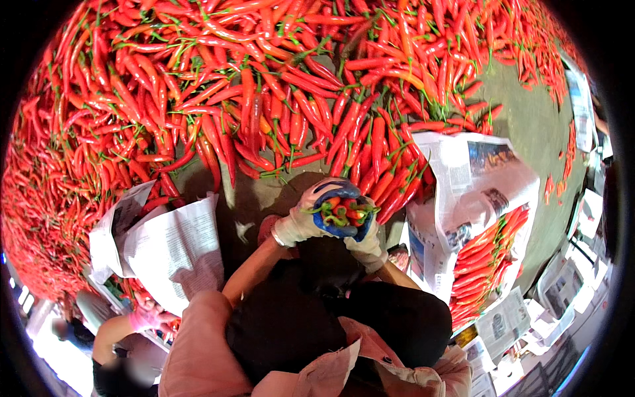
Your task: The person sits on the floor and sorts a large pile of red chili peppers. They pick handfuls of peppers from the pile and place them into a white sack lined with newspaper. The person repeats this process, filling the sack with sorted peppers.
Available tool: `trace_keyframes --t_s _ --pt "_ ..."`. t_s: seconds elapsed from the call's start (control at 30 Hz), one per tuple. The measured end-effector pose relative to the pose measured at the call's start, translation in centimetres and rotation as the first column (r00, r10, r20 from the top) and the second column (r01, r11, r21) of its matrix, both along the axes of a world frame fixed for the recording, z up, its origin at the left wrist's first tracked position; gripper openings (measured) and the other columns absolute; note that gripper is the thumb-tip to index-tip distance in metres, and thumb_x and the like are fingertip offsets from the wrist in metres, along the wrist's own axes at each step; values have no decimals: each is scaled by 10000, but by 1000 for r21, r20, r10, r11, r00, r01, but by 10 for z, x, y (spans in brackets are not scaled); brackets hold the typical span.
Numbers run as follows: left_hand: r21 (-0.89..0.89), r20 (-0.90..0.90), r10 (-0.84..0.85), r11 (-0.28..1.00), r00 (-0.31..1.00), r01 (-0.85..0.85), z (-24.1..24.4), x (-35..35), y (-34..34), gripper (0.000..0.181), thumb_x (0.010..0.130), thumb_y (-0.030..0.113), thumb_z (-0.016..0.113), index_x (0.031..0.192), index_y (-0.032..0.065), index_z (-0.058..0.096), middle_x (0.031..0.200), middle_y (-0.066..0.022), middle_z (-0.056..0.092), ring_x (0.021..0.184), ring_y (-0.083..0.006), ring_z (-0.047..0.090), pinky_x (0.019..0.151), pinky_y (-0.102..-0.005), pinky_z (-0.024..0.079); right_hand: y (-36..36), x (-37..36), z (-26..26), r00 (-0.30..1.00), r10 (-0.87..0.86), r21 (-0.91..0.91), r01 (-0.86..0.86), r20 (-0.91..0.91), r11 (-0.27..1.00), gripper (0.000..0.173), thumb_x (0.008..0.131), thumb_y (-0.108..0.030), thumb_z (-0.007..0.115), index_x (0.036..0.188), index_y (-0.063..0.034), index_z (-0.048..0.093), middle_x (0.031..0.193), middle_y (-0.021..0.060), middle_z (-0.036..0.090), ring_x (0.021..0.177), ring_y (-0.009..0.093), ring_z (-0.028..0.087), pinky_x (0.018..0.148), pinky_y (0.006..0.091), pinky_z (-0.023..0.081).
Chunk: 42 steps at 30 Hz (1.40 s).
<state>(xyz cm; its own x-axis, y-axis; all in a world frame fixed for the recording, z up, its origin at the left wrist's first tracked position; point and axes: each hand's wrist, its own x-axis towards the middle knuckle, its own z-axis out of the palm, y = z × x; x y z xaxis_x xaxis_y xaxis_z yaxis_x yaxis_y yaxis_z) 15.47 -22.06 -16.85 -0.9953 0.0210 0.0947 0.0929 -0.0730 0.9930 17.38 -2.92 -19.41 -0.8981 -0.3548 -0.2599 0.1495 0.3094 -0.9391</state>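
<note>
A bundle of red chili peppers (345,211) is clasped between my two hands, with the green stem ends turned upward. My left hand (307,213), in a white work glove with a blue coated palm, wraps the bundle from the left. On its other side my right hand (368,243), gloved the same way, presses against it. A large pile of loose red chili peppers (258,99) spreads over the floor before me. Just right of my hands, several long peppers (382,164) lie roughly side by side at the pile's edge.
To my right stands a newspaper-lined container (441,218) holding neatly layered chili peppers (481,263). More newspaper (173,243) rises from a container at my left. A co-worker's pink-gloved hand (149,317) is at lower left. Newspaper-lined boxes (560,288) stand at far right.
</note>
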Motion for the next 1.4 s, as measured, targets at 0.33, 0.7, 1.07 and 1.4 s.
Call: trace_keyframes --t_s 0.33,0.7,1.07,1.4 --pt "335 349 -162 941 923 39 -7 16 3 716 630 231 845 1232 24 518 1177 -100 596 1091 -236 573 968 -384 449 4 14 -40 917 127 66 -110 -377 992 816 775 -434 635 1332 74 322 1285 285 429 1155 486 444 994 504 363" --pt "114 400 -108 991 910 67 66 -21 -12 623 643 162 872 1162 19 559 1040 -31 659 925 -114 617 847 -287 503 -1 -25 31 965 162 -49 -176 -206 983 825 769 -95 683 1398 95 184 1357 316 343 1249 466 353 1058 455 295" --pt "157 543 -179 981 821 110 22 12 -4 649 631 161 861 1189 23 561 1054 -15 647 930 -133 608 872 -307 488 -2 -66 80 974 -22 -154 58 223 986 378 796 -103 684 1134 17 563 1010 66 657 911 135 606 835 296 477" --pt "946 210 -411 314 887 -79 19 -8 25 680 746 317 725 1303 87 410 1129 -76 547 1072 -291 548 967 -475 435 54 -26 88 885 -434 -7 442 171 897 662 831 -42 660 1368 21 279 1244 178 480 1087 232 533 955 336 436"
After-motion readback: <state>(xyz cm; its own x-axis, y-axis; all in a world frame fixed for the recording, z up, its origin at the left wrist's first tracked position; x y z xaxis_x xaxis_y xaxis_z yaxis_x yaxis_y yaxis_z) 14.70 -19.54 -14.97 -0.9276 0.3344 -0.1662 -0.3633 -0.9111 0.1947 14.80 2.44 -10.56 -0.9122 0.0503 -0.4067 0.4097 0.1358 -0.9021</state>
